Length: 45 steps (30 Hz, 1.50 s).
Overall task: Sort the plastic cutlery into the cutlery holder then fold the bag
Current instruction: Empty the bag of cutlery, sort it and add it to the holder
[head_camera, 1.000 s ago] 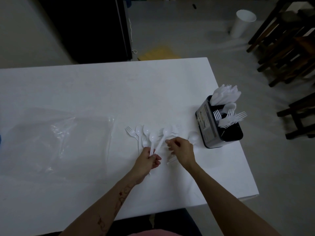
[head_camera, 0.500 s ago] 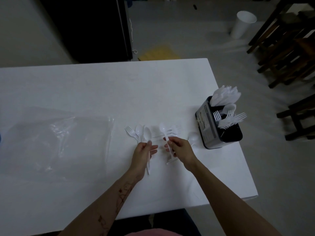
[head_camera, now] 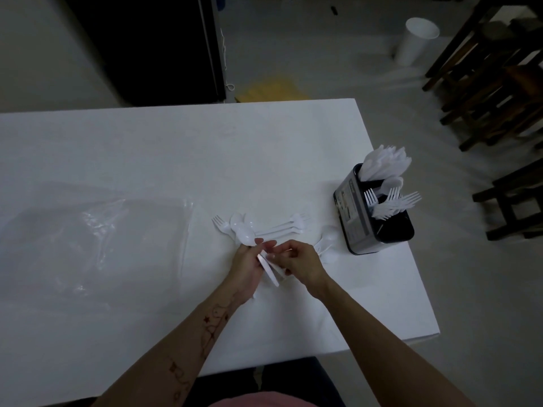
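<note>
White plastic spoons (head_camera: 245, 234) are gathered in my left hand (head_camera: 246, 267), bowls pointing away from me, handles sticking out below the palm. My right hand (head_camera: 298, 261) meets the left and pinches the same handles. More loose cutlery lies on the white table (head_camera: 176, 148): a fork (head_camera: 219, 224) to the left, forks (head_camera: 289, 224) just beyond my hands, and spoons (head_camera: 326, 241) to the right. The black cutlery holder (head_camera: 357, 218) stands at the table's right edge, with knives, a spoon and forks upright in separate compartments. The clear plastic bag (head_camera: 97, 242) lies flat on the left.
The table's right edge runs just past the holder. On the floor beyond stand a white bin (head_camera: 415, 41), dark wooden chairs (head_camera: 493, 83) at the right, a yellow sheet (head_camera: 271, 89), and a black cabinet (head_camera: 141, 45) behind the table.
My hands have come together. The spoon in my right hand has joined those in my left, and the bundle now sits upright in the left fist.
</note>
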Motion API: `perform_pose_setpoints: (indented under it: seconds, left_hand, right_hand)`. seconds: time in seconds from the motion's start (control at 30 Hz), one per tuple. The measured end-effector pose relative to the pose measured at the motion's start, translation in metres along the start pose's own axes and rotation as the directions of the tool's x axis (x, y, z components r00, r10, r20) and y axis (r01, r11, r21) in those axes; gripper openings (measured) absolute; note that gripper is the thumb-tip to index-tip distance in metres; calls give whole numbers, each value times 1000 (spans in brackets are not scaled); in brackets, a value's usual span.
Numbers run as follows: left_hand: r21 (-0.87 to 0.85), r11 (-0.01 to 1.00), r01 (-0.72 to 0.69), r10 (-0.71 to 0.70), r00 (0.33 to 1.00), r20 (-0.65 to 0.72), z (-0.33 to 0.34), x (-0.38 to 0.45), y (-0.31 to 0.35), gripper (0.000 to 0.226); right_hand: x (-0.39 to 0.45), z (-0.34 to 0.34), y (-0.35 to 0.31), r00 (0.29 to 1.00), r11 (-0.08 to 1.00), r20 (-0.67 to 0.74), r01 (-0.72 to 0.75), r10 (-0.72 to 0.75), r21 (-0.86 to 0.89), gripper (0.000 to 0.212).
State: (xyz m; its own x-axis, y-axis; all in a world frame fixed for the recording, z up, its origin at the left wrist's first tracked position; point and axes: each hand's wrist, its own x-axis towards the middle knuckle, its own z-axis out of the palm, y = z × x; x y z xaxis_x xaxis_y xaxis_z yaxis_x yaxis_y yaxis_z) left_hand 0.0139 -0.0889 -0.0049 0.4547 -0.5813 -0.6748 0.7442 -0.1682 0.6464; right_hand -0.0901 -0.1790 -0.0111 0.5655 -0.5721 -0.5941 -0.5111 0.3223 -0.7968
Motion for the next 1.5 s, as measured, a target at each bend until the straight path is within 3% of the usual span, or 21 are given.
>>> perform_pose_setpoints:
  seconds: [0.07, 0.1, 0.17, 0.23, 0.3, 0.57, 0.67, 0.87, 1.13, 1.5]
  left_hand:
    - [22, 999, -32, 34, 997, -65, -3, 4, -4, 21]
    - [15, 999, -42, 43, 993, -106, -5, 6, -6, 20]
    - [-37, 999, -30, 24, 987, -160, -7, 7, -6, 14]
    - [-38, 999, 4, -10, 985, -173, -7, 8, -5, 18]
    - [9, 1000, 22, -21, 984, -178, -8, 8, -8, 21]
    - [59, 997, 57, -47, 986, -160, -7, 2, -12, 20]
    - [61, 996, 69, -58, 985, -165, -6, 1, -12, 20]
    - [84, 993, 83, -68, 982, -174, -8, -1, -12, 18]
    - [89, 992, 91, -74, 982, -174, -10, -2, -13, 17]
    - [74, 992, 101, -89, 984, -154, -12, -1, -13, 18]
  right_hand:
    - [1, 0, 3, 989, 994, -142, 12, -28, -111, 19]
    - [2, -2, 5, 970, 969, -231, 16, -75, -247, 19]
    - [3, -10, 11, 928, 767, -301, -26, -220, -641, 13]
    - [3, -18, 22, 923, 521, -224, -30, -314, -853, 26]
    - [2, -25, 29, 931, 405, -136, 14, -339, -914, 38]
    - [7, -46, 26, 916, 63, 214, 249, -340, -967, 49]
    - [10, -48, 19, 888, 5, 299, 321, -350, -947, 49]
    - [12, -49, 17, 884, 19, 352, 375, -307, -927, 62]
    - [18, -49, 17, 881, -79, 398, 391, -257, -917, 62]
    - [16, -50, 15, 831, -92, 452, 448, -324, -889, 60]
